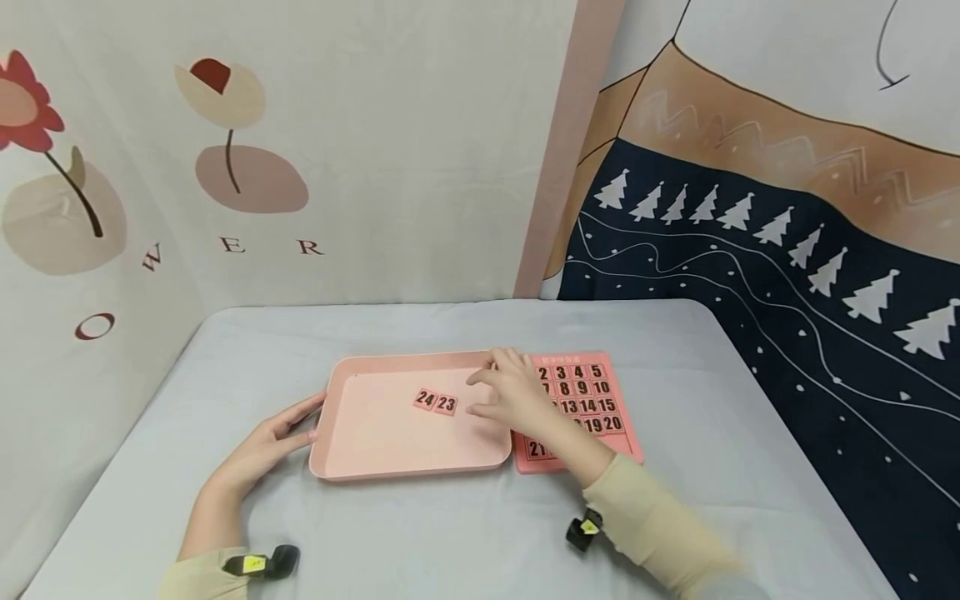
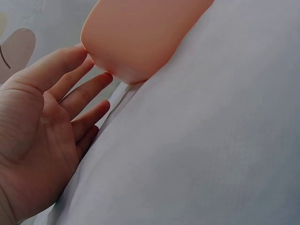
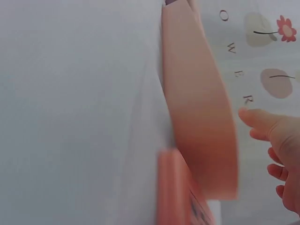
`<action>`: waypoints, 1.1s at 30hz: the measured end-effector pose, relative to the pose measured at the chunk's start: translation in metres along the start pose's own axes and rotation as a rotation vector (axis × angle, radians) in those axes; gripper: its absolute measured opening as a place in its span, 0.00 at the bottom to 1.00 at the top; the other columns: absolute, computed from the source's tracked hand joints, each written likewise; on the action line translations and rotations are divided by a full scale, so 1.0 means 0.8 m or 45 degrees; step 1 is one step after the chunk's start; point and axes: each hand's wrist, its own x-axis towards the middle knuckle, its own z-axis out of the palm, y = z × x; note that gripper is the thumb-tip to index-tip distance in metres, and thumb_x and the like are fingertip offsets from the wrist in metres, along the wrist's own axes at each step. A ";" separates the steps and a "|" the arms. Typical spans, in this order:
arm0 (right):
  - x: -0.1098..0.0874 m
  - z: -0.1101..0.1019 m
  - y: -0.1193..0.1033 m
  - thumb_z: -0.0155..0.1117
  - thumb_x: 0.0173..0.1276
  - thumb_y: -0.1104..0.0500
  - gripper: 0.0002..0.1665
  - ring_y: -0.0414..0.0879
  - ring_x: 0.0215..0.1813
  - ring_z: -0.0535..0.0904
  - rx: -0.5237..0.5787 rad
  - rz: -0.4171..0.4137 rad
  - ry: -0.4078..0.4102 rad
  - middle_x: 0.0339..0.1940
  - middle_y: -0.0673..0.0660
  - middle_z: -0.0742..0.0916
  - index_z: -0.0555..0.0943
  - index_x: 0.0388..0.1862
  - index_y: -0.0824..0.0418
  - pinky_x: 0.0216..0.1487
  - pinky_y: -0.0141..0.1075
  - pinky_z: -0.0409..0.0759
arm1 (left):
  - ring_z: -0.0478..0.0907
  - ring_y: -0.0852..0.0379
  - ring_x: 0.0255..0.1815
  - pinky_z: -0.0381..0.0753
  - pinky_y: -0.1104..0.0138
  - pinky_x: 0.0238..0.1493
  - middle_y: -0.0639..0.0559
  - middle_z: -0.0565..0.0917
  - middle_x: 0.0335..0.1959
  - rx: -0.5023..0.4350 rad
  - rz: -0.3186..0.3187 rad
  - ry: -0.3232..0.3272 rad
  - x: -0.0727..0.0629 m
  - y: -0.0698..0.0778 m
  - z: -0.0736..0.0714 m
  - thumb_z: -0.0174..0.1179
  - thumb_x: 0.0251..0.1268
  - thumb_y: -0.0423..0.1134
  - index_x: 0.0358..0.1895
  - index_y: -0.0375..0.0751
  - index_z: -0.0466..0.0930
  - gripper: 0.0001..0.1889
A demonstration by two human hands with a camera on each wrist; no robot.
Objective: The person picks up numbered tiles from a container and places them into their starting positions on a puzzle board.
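Observation:
A pink tray [image 1: 382, 446] lies on the table, and two number tiles [image 1: 436, 402] marked 24 and 23 lie in it side by side. My left hand [image 1: 258, 454] touches the tray's left edge, thumb on the near side and fingers spread; the left wrist view shows the fingertips at the tray's corner. Over the tray's right end hovers my right hand [image 1: 517, 396], fingers loosely bent, nothing visible in it. Right of the tray is a pink number board [image 1: 626, 433] with rows of numbered tiles; my right hand and forearm hide its left part.
A pale cloth covers the table [image 1: 420, 533]. Behind it hangs a cream curtain [image 1: 420, 167] with printed flowers and letters. A dark blue printed cloth [image 1: 750, 275] with white trees hangs at the right. Each wrist wears a small black camera [image 1: 583, 530].

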 end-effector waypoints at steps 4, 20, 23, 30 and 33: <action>0.016 0.024 -0.010 0.76 0.50 0.41 0.23 0.44 0.47 0.65 -0.028 0.066 -0.094 0.44 0.48 0.75 0.86 0.44 0.48 0.50 0.39 0.63 | 0.55 0.77 0.66 0.56 0.86 0.57 0.39 0.57 0.74 -0.005 0.010 -0.006 0.000 0.000 0.000 0.58 0.69 0.37 0.73 0.38 0.58 0.32; 0.033 0.057 -0.014 0.75 0.48 0.37 0.21 0.46 0.51 0.64 -0.114 0.106 -0.165 0.40 0.47 0.73 0.87 0.35 0.48 0.63 0.44 0.57 | 0.55 0.78 0.65 0.56 0.86 0.57 0.39 0.57 0.74 0.000 0.015 -0.003 -0.002 0.001 0.000 0.58 0.69 0.36 0.73 0.37 0.58 0.32; 0.031 0.055 -0.013 0.75 0.48 0.38 0.20 0.45 0.52 0.64 -0.115 0.098 -0.168 0.40 0.46 0.72 0.87 0.35 0.47 0.63 0.43 0.57 | 0.54 0.78 0.65 0.56 0.87 0.57 0.40 0.57 0.74 -0.007 0.006 -0.005 -0.002 0.001 0.001 0.58 0.69 0.37 0.73 0.38 0.58 0.32; 0.010 0.020 -0.013 0.76 0.50 0.42 0.18 0.44 0.49 0.64 0.025 0.040 -0.088 0.41 0.47 0.73 0.87 0.36 0.50 0.52 0.41 0.62 | 0.54 0.78 0.65 0.56 0.87 0.56 0.39 0.56 0.74 -0.009 -0.005 -0.006 0.000 0.000 0.002 0.58 0.69 0.37 0.73 0.38 0.58 0.32; -0.006 0.000 -0.008 0.76 0.51 0.45 0.16 0.43 0.45 0.63 0.065 -0.028 -0.040 0.41 0.47 0.72 0.87 0.37 0.51 0.50 0.41 0.61 | 0.54 0.77 0.65 0.56 0.87 0.56 0.39 0.57 0.74 -0.006 -0.010 -0.003 0.001 0.000 0.002 0.58 0.69 0.37 0.73 0.38 0.58 0.32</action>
